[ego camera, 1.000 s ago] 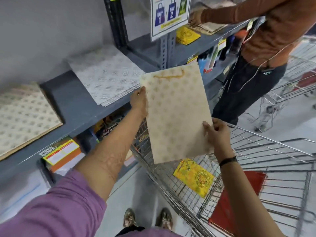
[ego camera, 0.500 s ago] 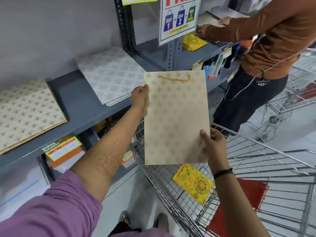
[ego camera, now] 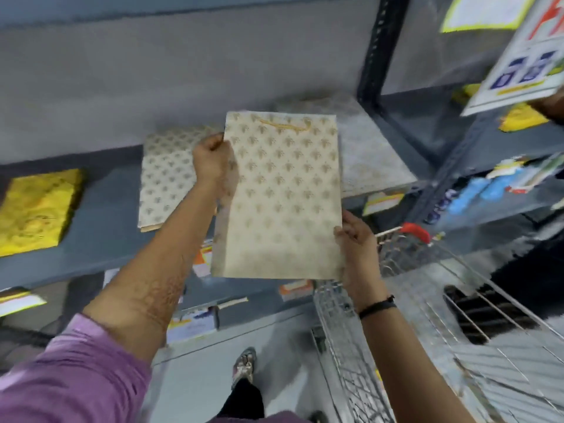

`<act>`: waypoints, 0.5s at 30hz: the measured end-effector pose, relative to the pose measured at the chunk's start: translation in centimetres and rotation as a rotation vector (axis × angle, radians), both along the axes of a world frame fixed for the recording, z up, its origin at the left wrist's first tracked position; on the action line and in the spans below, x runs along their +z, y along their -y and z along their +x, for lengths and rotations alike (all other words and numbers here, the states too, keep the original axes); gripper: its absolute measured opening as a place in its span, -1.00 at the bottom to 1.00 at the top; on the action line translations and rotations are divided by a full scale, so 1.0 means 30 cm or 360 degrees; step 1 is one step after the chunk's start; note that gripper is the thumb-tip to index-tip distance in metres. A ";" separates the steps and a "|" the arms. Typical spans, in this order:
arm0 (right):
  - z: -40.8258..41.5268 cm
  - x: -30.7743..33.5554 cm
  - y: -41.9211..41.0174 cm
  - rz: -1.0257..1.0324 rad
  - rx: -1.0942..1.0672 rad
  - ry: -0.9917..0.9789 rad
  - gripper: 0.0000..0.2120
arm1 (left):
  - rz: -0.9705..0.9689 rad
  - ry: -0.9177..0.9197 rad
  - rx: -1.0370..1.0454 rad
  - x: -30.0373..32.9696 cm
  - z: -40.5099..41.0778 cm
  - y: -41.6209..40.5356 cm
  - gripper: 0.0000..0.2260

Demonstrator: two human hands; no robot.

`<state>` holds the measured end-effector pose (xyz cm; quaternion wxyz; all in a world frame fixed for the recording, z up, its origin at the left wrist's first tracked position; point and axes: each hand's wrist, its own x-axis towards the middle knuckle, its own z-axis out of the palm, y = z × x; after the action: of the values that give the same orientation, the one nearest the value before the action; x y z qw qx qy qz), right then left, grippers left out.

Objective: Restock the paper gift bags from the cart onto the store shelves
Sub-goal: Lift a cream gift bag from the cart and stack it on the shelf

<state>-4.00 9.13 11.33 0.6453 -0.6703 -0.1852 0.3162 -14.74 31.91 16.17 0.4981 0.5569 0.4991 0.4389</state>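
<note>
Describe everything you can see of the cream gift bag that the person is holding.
The cream gift bag is flat, folded paper printed with rows of small gold motifs, with a gold cord handle at its top edge. It is held upright facing the camera, in front of the grey shelf. The left hand holds its upper left edge, the right hand its lower right edge.

a promo sign (ego camera: 518, 65) hung at the top right, a yellow-edged notice (ego camera: 485, 12) above it. blue packs (ego camera: 476, 193) lay on the lower right shelf. a sandalled foot (ego camera: 244, 366) stood on the floor.
</note>
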 end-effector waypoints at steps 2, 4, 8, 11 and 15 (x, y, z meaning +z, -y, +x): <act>-0.040 -0.003 -0.140 -0.0064 0.0023 0.0013 -0.67 | 0.0031 0.0023 0.0176 0.005 -0.084 -0.117 -0.80; -0.074 -0.006 -0.266 -0.0073 0.0122 0.0047 -0.64 | 0.0025 -0.0019 0.0284 0.005 -0.159 -0.220 -0.74; -0.139 -0.013 -0.507 -0.0095 0.0232 0.0146 -0.62 | -0.0076 -0.0159 0.0231 -0.013 -0.277 -0.410 -0.78; -0.163 -0.014 -0.637 -0.0155 0.0253 0.0278 -0.62 | -0.0119 -0.0315 0.0275 -0.024 -0.311 -0.525 -0.69; -0.180 -0.029 -0.767 -0.0287 0.0262 0.0387 -0.71 | -0.0205 -0.0489 0.0180 -0.061 -0.337 -0.642 -0.67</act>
<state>-9.41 32.15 10.46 0.5273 -0.7414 -0.2870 0.2998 -24.84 51.19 14.35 0.4253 0.5555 0.6269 0.3431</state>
